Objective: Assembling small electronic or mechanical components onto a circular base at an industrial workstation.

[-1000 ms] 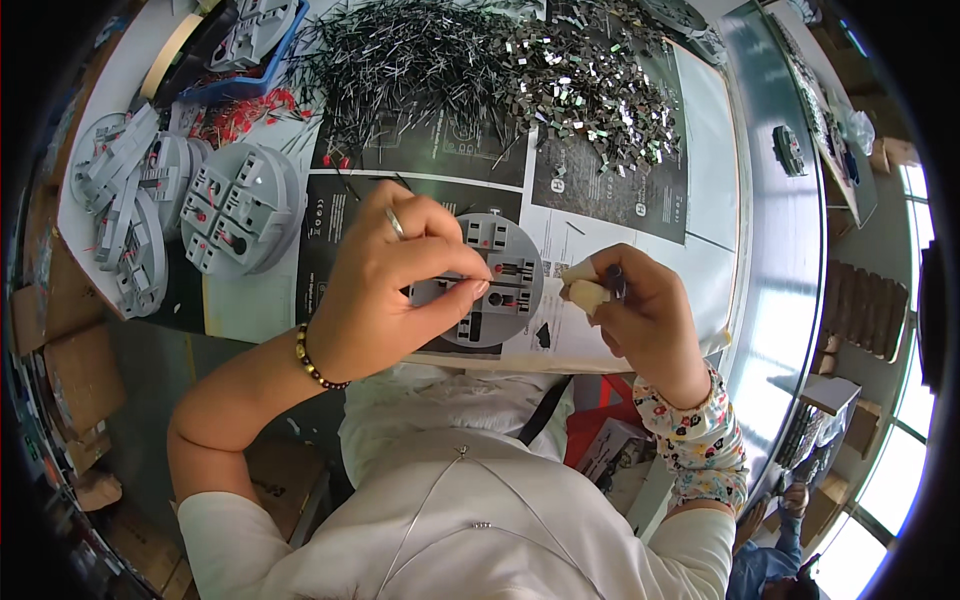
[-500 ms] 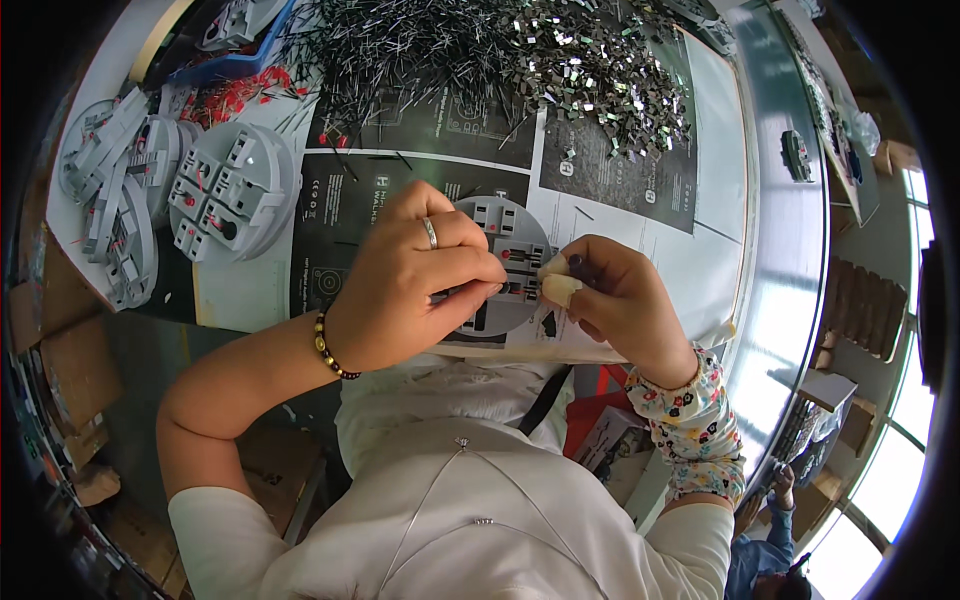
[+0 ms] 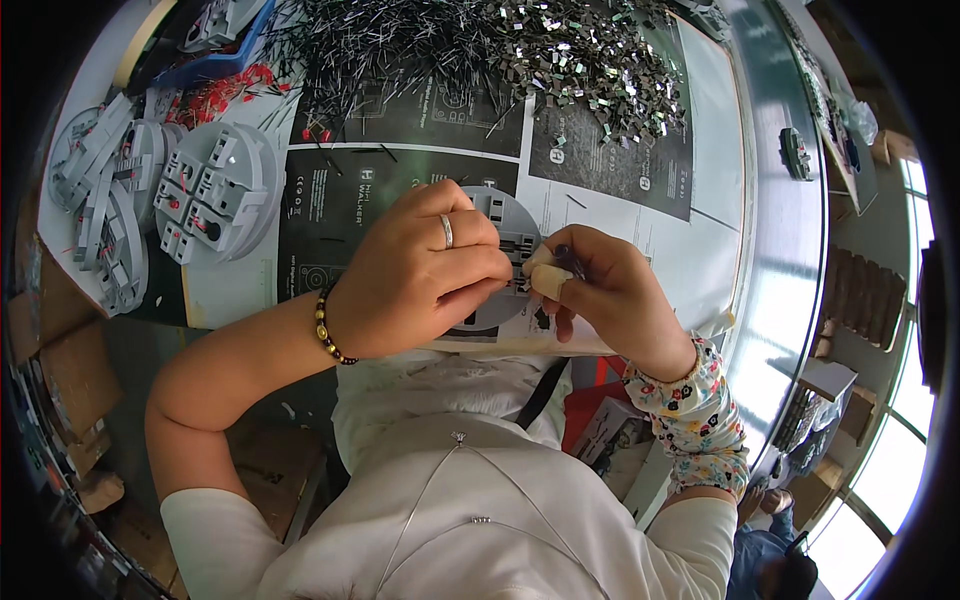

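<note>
A round grey plastic base (image 3: 492,318) with raised blocks and slots lies on the table's front part, largely covered by my hands. My left hand (image 3: 425,270), wearing a ring, is closed over its left side. Thumb and forefinger pinch together at the slots; whatever is between them is too small to make out. From the right, my right hand (image 3: 610,295) meets it at the same slots, its fingers closed around a dark, slim tool (image 3: 568,260) whose tip is hidden. A beige cover (image 3: 550,282) wraps one of its fingertips.
Dark thin metal pins (image 3: 400,50) lie heaped at the back, beside a pile of small shiny metal pieces (image 3: 600,70). More grey round bases (image 3: 225,190) are stacked at the left, near red bits (image 3: 230,95) and a blue tray (image 3: 215,68). Another person (image 3: 770,550) sits at lower right.
My right hand has moved left, closer to my left fingertips, and the dark tool shows more. The table and its piles have shifted slightly left in view.
</note>
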Action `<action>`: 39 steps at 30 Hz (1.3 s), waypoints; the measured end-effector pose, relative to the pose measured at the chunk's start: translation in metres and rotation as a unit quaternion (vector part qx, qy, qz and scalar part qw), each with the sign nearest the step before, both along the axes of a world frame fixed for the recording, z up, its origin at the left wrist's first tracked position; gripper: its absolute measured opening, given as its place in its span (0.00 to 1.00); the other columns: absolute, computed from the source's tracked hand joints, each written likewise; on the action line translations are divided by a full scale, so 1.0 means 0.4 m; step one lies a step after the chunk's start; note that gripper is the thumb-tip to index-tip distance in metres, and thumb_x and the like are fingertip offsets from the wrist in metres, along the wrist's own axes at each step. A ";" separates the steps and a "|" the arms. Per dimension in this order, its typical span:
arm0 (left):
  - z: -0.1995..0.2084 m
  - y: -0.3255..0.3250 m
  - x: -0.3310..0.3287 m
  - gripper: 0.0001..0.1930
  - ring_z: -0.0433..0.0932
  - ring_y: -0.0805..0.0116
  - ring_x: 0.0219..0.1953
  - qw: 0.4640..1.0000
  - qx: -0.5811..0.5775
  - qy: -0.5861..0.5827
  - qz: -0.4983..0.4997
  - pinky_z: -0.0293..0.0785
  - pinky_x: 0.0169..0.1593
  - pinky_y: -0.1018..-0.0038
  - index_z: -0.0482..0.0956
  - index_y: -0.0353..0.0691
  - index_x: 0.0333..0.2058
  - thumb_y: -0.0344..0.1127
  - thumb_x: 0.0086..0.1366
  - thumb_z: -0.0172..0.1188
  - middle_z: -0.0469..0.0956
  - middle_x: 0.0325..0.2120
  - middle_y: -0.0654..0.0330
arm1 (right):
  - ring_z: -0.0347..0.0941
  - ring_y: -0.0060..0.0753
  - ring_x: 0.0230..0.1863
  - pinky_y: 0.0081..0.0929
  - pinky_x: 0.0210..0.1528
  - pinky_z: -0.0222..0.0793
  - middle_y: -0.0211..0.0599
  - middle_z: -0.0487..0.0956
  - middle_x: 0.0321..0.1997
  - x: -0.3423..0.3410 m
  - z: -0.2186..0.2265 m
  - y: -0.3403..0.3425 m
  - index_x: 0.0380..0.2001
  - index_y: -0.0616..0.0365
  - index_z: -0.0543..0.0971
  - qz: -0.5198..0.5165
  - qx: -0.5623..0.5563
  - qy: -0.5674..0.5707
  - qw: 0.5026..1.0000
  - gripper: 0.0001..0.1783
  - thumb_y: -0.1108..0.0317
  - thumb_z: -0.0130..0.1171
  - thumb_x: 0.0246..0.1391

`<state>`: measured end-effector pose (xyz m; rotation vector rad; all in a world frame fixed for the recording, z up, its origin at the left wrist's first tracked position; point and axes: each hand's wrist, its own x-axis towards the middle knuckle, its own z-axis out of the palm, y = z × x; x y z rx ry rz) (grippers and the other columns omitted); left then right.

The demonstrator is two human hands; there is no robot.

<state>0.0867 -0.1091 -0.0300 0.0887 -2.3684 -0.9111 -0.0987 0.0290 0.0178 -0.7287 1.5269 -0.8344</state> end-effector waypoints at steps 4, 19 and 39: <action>0.010 -0.008 -0.008 0.08 0.69 0.65 0.36 0.999 0.022 -0.022 -0.019 0.69 0.44 0.71 0.81 0.43 0.30 0.23 0.52 0.68 0.77 0.33 0.67 | 0.70 0.18 0.22 0.14 0.23 0.67 0.32 0.79 0.27 0.004 -0.013 0.005 0.41 0.66 0.79 -0.015 -0.023 -0.013 1.000 0.08 0.80 0.57 0.59; 0.040 0.036 -0.015 0.08 0.69 0.64 0.34 0.995 -0.066 -0.064 0.037 0.66 0.43 0.70 0.77 0.41 0.30 0.23 0.52 0.66 0.75 0.33 0.64 | 0.70 0.17 0.24 0.15 0.20 0.63 0.35 0.80 0.29 -0.005 0.053 -0.048 0.35 0.64 0.80 0.069 0.043 0.121 0.989 0.05 0.82 0.59 0.55; 0.025 0.041 0.015 0.08 0.67 0.61 0.37 0.997 -0.054 -0.038 0.038 0.68 0.49 0.62 0.77 0.39 0.33 0.26 0.55 0.66 0.72 0.35 0.60 | 0.71 0.35 0.31 0.25 0.28 0.67 0.35 0.74 0.32 0.060 0.036 -0.005 0.34 0.60 0.76 0.282 -0.290 0.581 0.707 0.11 0.77 0.64 0.44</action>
